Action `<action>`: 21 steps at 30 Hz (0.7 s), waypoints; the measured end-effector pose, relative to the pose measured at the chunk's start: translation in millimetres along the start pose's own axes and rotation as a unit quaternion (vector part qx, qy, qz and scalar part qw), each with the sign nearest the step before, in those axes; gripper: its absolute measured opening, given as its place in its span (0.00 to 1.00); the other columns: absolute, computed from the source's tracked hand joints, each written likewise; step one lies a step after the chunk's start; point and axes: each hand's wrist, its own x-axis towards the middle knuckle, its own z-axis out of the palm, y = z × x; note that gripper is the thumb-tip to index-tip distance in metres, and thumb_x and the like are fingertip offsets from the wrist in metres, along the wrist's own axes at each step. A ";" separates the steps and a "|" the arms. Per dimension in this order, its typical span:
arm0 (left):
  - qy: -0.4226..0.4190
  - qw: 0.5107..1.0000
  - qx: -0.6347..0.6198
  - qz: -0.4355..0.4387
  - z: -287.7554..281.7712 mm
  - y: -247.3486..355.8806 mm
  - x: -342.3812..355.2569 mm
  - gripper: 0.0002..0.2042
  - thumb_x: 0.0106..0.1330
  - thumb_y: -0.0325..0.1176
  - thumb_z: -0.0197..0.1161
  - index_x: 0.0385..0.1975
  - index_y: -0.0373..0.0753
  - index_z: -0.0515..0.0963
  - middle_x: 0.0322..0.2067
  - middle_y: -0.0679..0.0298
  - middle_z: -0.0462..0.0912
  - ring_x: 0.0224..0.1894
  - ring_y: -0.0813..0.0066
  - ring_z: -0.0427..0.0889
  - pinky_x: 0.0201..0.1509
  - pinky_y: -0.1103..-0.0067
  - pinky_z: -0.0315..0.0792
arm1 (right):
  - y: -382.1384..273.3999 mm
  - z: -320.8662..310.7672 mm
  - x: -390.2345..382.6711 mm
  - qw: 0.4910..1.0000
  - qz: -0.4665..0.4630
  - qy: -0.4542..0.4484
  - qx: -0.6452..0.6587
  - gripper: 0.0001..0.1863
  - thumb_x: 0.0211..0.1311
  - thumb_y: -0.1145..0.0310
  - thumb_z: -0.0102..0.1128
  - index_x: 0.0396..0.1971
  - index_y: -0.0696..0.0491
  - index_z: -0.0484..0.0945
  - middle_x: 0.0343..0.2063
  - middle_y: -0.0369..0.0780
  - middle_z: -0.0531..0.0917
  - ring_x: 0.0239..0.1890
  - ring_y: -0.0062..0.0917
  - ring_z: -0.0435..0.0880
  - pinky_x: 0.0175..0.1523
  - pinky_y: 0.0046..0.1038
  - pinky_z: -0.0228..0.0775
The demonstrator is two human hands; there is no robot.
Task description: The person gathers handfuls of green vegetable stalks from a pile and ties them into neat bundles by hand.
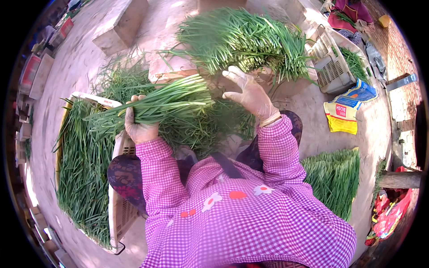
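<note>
My gloved left hand (140, 127) is wrapped round a bunch of green chives (174, 100). Their pale cut ends point right and their leaf tips trail left over a crate. To the right of those ends, my gloved right hand (249, 94) is raised with its fingers apart and nothing in it. Beyond both hands, a large heap of chives (254, 42) lies with many of its pale ends toward me. Loose green leaves (192, 131) cover the ground below the bunch.
At my left stands a long pale crate (117, 178) full of chives. More chives (333, 178) lie at my right. Farther right are a plastic crate (328, 67), a yellow and blue bag (343, 116) and another person (351, 15). A concrete block (120, 29) stands at the back left.
</note>
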 end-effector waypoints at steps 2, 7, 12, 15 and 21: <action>-0.026 1.000 -0.002 -0.006 0.9 -2.5 -0.6 0.11 0.59 0.22 0.58 0.42 0.36 0.78 0.44 0.55 0.80 0.51 0.56 0.77 0.58 0.52 0.71 | -9.0 21.8 1.4 0.998 -0.043 -0.051 -0.010 0.22 0.59 0.54 0.59 0.48 0.52 0.79 0.53 0.42 0.78 0.54 0.36 0.75 0.58 0.37 0.66; -0.031 0.999 0.022 0.011 1.3 10.2 -4.7 0.15 0.61 0.29 0.58 0.48 0.33 0.76 0.46 0.52 0.80 0.52 0.54 0.77 0.59 0.48 0.67 | 16.4 24.9 -5.4 0.994 0.013 0.055 -0.092 0.13 0.61 0.58 0.57 0.30 0.53 0.80 0.27 0.42 0.81 0.33 0.38 0.81 0.38 0.36 0.72; -0.003 0.999 0.009 0.042 -6.1 11.5 -0.4 0.18 0.61 0.31 0.57 0.50 0.32 0.76 0.49 0.49 0.79 0.52 0.50 0.77 0.59 0.42 0.62 | 30.5 2.5 -13.9 0.978 0.105 -0.061 -0.171 0.29 0.60 0.45 0.56 0.49 0.54 0.78 0.49 0.46 0.80 0.51 0.38 0.78 0.53 0.39 0.69; -0.009 0.999 0.004 0.045 1.4 3.5 -6.6 0.18 0.60 0.30 0.58 0.49 0.32 0.76 0.48 0.49 0.80 0.52 0.50 0.77 0.60 0.43 0.62 | -16.7 22.9 -2.5 0.973 0.093 -0.165 0.133 0.37 0.60 0.40 0.54 0.54 0.60 0.73 0.54 0.49 0.77 0.57 0.40 0.75 0.59 0.33 0.66; -0.015 0.999 -0.004 0.036 -0.2 3.4 -2.8 0.16 0.57 0.27 0.59 0.46 0.31 0.77 0.46 0.46 0.80 0.51 0.52 0.78 0.60 0.46 0.63 | -64.5 71.9 2.2 0.887 0.205 -0.148 0.387 0.23 0.64 0.49 0.54 0.39 0.57 0.81 0.33 0.42 0.85 0.32 0.30 0.83 0.40 0.30 0.74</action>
